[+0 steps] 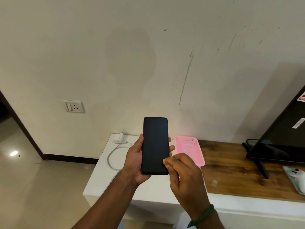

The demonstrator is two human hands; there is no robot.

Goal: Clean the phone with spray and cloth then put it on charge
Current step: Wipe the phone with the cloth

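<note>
Black phone [156,144] clasped by my left hand [134,161], fingers [172,160] of my right hand [184,176] pinching an orange scrap [165,162]: wipe lightly.

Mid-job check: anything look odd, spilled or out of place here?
A green drip streak and dark specks mark the wall. The charger lies unplugged on the white table, away from the wall socket. The phone itself looks intact.

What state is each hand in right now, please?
Left hand: holds the phone, fingers curled round its edges.
Right hand: pinches a small orange item at the phone's lower right edge; what it is cannot be told.
</note>
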